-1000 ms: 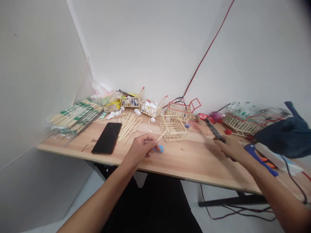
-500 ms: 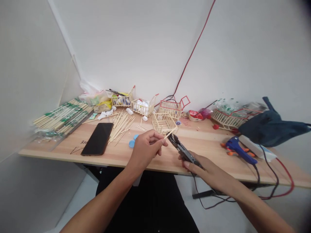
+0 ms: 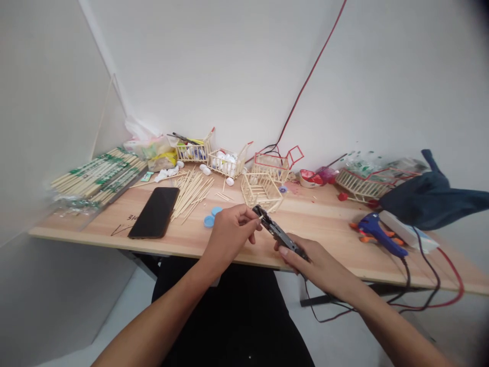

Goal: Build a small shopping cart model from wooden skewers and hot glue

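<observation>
Between the fingertips of my left hand (image 3: pixel 236 224) is a short wooden stick (image 3: pixel 261 217), and most of it is hidden by the fingers. My right hand (image 3: pixel 311 260) is closed around a pair of dark grey pliers (image 3: pixel 280 234). The pliers' jaws are right at the stick's end; I cannot tell whether they bite on it. Just behind the jaws stands an open basket frame (image 3: pixel 262 191) built of wooden sticks. A loose pile of sticks (image 3: pixel 193 196) lies left of my hands, with blue round caps (image 3: pixel 209 221) near my left wrist.
A black phone (image 3: pixel 155 211) lies on the wooden table (image 3: pixel 324 224) at left, near packaged sticks (image 3: pixel 97 178). Several small stick carts (image 3: pixel 227 164) line the wall. At right are a blue glue gun (image 3: pixel 380 234) with cords, a white box (image 3: pixel 408 232) and dark cloth (image 3: pixel 431 199).
The pliers have moved left and up to the stick's end. Much less of the stick now shows beyond my left fingers. The view has shifted slightly.
</observation>
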A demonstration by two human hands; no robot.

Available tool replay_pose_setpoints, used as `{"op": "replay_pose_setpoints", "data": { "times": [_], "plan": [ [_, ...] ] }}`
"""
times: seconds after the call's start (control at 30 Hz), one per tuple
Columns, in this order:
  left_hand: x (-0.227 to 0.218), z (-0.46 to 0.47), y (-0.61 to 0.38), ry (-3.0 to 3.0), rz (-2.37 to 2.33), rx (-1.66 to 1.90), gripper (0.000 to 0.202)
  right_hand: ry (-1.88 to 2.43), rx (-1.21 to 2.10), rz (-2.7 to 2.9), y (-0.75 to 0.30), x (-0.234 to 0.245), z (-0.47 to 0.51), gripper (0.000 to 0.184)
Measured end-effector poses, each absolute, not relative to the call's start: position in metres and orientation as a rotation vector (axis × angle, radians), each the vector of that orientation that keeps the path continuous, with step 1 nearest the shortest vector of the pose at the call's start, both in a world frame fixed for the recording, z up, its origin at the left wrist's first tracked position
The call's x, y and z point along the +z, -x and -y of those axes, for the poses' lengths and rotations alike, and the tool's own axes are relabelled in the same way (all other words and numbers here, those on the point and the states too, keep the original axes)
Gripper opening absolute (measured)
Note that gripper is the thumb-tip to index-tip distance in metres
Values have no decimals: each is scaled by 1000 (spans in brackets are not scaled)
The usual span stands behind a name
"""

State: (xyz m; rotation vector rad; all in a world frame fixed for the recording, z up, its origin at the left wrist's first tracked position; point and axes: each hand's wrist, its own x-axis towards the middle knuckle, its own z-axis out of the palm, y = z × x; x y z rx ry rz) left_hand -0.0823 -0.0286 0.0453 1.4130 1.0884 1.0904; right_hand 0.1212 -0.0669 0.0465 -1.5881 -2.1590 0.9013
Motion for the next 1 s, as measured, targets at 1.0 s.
{"op": "replay_pose_setpoints", "data": {
  "times": [1.0],
  "plan": [
    [30,10,59,-2168,-1187,899,35,1732,660,1724,-169,19,52,52]
  ]
}}
